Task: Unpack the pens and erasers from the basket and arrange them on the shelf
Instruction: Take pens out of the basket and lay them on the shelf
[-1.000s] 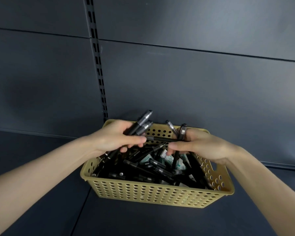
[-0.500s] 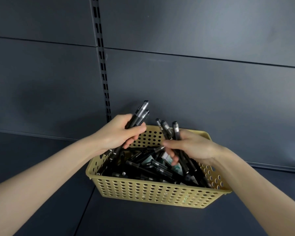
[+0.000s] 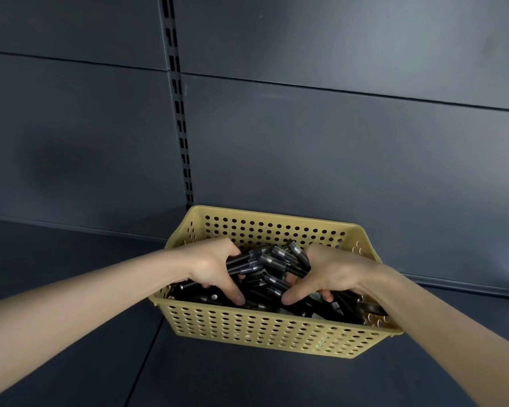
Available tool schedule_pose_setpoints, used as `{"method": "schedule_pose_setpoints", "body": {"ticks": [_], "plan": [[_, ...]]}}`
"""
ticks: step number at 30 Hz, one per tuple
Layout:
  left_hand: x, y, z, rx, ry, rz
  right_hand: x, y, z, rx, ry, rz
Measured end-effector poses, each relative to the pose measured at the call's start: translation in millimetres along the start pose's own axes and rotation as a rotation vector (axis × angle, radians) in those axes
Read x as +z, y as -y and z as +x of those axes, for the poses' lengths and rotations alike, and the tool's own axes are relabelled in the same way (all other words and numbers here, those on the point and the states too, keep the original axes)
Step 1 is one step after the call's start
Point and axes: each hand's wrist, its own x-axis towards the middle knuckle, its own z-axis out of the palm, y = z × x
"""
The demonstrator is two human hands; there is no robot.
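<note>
Now unpacking: basket [image 3: 256,330] holds our left hand [image 3: 215,271] and right hand [image 3: 332,274], nearly touching, each clamped round pens [image 3: 272,261]. Next, we reckon: lift bunches clear, lay on shelf [image 3: 71,248] left of hands. Erasers unseen.

You have a mustard-yellow basket [image 3: 256,327] patterned all over with rows of round holes, black pens [image 3: 272,261] with silver-grey bands, and a dark slate-blue shelf [image 3: 71,362] and back panel [image 3: 335,157], split by an upright strip [image 3: 178,113] of black slots.

One basket [image 3: 262,330], two hands, left [image 3: 212,268] and right [image 3: 332,274], black pens [image 3: 276,257] beyond counting.
</note>
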Motion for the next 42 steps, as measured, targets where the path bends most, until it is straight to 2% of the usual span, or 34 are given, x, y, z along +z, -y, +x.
{"method": "schedule_pose_setpoints", "body": {"ticks": [5, 9, 16, 19, 24, 27, 31, 35, 38, 42], "plan": [[3.5, -3.9, 4.5, 0.009, 0.032, 0.106, 0.8, 6.3, 2.9, 0.000, 0.087, -0.080], [3.4, -8.3, 9.9, 0.035, 0.064, 0.109, 0.2, 4.2, 3.4, 0.014, 0.042, -0.122], [1.2, -10.1, 10.2, 0.132, 0.155, 0.141, 0.5, 4.7, -2.8, -0.022, 0.122, -0.091], [-1.2, -13.2, 9.9, 0.166, 0.213, 0.142, -4.1, 2.5, -7.7, -0.024, 0.081, -0.003], [-3.6, -10.7, 8.1, 0.171, 0.165, 0.138, -9.7, 0.6, -13.9, -0.047, -0.034, 0.214], [-5.8, -9.8, 6.1, 0.182, 0.123, 0.052, -8.8, 0.3, -15.2, -0.126, -0.103, 0.323], [-9.6, -6.9, 2.9, 0.191, -0.022, -0.113, -7.1, -0.1, -14.5, -0.164, -0.219, 0.481], [-8.7, -7.1, 3.3, 0.191, -0.168, -0.514, -6.9, 2.6, -13.4, -0.166, -0.305, 0.530], [-3.4, -15.4, 3.6, 0.138, -0.207, -0.831, -7.2, 6.3, -12.5, -0.179, -0.288, 0.752], [2.3, -21.6, 0.8, 0.120, -0.242, -0.890, -3.3, 12.0, -10.8, -0.216, -0.283, 0.850]]}}
